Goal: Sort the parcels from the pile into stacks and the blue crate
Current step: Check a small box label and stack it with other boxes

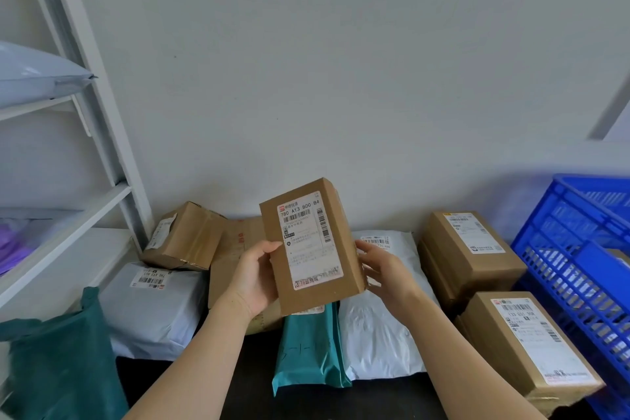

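Note:
I hold a small brown cardboard parcel (312,245) upright in front of me, its white shipping label facing me. My left hand (254,278) grips its lower left edge, thumb on the front. My right hand (387,271) holds its right side, fingers behind it. Below it lies the pile: a teal mailer (308,348), a white poly bag (378,327), a flat brown box (231,256) and a tilted brown box (184,237) on a grey-white bag (153,310). The blue crate (576,259) stands at the right.
Two stacks of brown boxes stand beside the crate, one at the back (470,249) and one in front (528,344). A dark green bag (58,358) lies at the lower left. White shelving (95,147) with bags on it rises at the left. A plain wall is behind.

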Action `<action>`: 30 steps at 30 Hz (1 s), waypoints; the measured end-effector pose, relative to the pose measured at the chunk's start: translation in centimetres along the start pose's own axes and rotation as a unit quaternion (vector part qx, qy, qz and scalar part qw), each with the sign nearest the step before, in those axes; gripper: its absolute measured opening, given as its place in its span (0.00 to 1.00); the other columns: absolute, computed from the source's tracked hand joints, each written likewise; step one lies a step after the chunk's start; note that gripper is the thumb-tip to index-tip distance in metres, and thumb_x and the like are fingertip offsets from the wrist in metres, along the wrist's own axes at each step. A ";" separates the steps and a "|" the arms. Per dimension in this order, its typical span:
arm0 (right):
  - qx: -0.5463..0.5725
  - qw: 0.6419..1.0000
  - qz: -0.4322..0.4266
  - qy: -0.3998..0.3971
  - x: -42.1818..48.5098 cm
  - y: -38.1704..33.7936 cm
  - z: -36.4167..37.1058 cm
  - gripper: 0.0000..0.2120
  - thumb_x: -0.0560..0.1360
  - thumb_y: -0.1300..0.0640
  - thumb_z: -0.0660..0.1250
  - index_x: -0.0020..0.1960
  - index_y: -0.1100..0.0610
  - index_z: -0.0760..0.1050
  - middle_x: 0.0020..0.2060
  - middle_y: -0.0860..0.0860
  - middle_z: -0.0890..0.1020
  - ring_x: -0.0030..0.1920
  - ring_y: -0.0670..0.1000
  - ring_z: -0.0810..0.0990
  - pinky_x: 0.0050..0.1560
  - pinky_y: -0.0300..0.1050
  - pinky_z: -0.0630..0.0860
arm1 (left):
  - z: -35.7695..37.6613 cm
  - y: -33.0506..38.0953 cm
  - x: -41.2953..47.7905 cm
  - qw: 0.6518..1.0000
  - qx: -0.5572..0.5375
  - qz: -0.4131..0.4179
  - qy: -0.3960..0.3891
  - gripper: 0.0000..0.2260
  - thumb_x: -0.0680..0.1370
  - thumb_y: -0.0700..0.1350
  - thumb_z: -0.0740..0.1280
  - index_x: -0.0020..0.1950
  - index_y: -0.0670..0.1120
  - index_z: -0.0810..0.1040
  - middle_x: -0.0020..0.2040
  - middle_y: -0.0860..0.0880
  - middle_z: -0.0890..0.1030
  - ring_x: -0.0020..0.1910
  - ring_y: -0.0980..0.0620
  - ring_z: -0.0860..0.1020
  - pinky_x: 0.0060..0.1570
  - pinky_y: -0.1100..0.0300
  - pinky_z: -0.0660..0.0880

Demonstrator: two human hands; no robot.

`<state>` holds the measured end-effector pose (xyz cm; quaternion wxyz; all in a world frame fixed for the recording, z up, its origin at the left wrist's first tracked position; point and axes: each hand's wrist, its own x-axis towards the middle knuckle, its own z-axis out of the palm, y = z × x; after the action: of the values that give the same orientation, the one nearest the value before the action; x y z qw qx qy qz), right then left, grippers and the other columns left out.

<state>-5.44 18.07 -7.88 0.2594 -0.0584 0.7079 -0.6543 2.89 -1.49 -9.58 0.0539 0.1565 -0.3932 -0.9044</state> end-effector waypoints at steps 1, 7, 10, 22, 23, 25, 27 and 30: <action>-0.002 1.000 -0.006 -0.006 -0.1 -0.2 0.1 0.16 0.79 0.58 0.59 0.66 0.51 0.74 0.59 0.54 0.78 0.61 0.54 0.76 0.57 0.49 0.74 | 0.0 0.0 -0.1 1.000 -0.008 -0.001 0.003 0.16 0.69 0.46 0.64 0.55 0.44 0.78 0.49 0.42 0.83 0.49 0.41 0.79 0.47 0.47 0.75; 0.001 0.999 -0.032 -0.040 -0.3 -0.9 0.4 0.11 0.79 0.58 0.63 0.59 0.50 0.78 0.49 0.50 0.83 0.50 0.50 0.81 0.47 0.43 0.77 | -0.4 -0.1 0.0 0.999 0.006 -0.018 0.031 0.12 0.77 0.54 0.61 0.49 0.47 0.78 0.41 0.45 0.82 0.41 0.45 0.80 0.40 0.53 0.76; -0.006 0.999 -0.031 -0.043 -0.3 -1.1 0.6 0.13 0.79 0.56 0.64 0.63 0.50 0.76 0.53 0.52 0.82 0.54 0.53 0.81 0.50 0.46 0.78 | -0.3 -0.2 0.2 0.998 0.028 -0.029 0.049 0.13 0.77 0.55 0.61 0.48 0.47 0.78 0.39 0.46 0.82 0.39 0.46 0.79 0.39 0.54 0.75; -0.008 1.000 -0.021 -0.013 -0.7 -1.0 0.3 0.09 0.79 0.56 0.63 0.52 0.45 0.79 0.47 0.48 0.82 0.49 0.49 0.80 0.42 0.42 0.75 | 0.6 -0.5 0.9 0.970 0.217 -0.010 0.106 0.25 0.71 0.63 0.68 0.62 0.50 0.77 0.53 0.46 0.83 0.52 0.46 0.82 0.52 0.47 0.79; -0.006 1.000 -0.021 -0.006 -0.8 -1.0 0.2 0.09 0.79 0.57 0.63 0.51 0.44 0.78 0.47 0.47 0.81 0.49 0.49 0.79 0.41 0.42 0.75 | 0.8 -0.5 0.8 0.960 0.254 0.000 0.117 0.31 0.67 0.66 0.69 0.64 0.51 0.75 0.55 0.47 0.83 0.54 0.46 0.81 0.55 0.45 0.78; -0.008 1.000 -0.021 0.011 -0.6 -0.8 0.1 0.09 0.78 0.57 0.64 0.52 0.44 0.78 0.49 0.47 0.80 0.51 0.48 0.78 0.41 0.42 0.74 | 1.3 -0.5 0.8 0.931 0.340 0.019 0.131 0.37 0.67 0.68 0.67 0.72 0.52 0.67 0.64 0.49 0.77 0.60 0.47 0.77 0.59 0.46 0.75; -0.020 0.999 -0.025 0.027 -0.6 -0.7 0.1 0.08 0.78 0.56 0.65 0.54 0.44 0.77 0.51 0.47 0.79 0.50 0.47 0.77 0.42 0.42 0.74 | 2.1 -0.5 0.7 0.904 0.403 0.031 0.141 0.33 0.74 0.65 0.64 0.75 0.52 0.62 0.67 0.49 0.73 0.62 0.49 0.74 0.57 0.52 0.73; -0.034 0.998 -0.038 0.043 -0.8 -0.6 0.1 0.17 0.78 0.56 0.65 0.66 0.48 0.72 0.50 0.45 0.79 0.48 0.45 0.78 0.39 0.39 0.74 | 3.3 -0.3 0.4 0.906 0.412 0.006 0.096 0.29 0.74 0.67 0.60 0.69 0.51 0.71 0.61 0.51 0.77 0.57 0.52 0.74 0.59 0.54 0.70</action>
<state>-4.86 18.23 -7.05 0.2015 -0.0657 0.7374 -0.6414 1.47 0.90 -7.74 0.0270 0.2484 -0.7249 -0.6419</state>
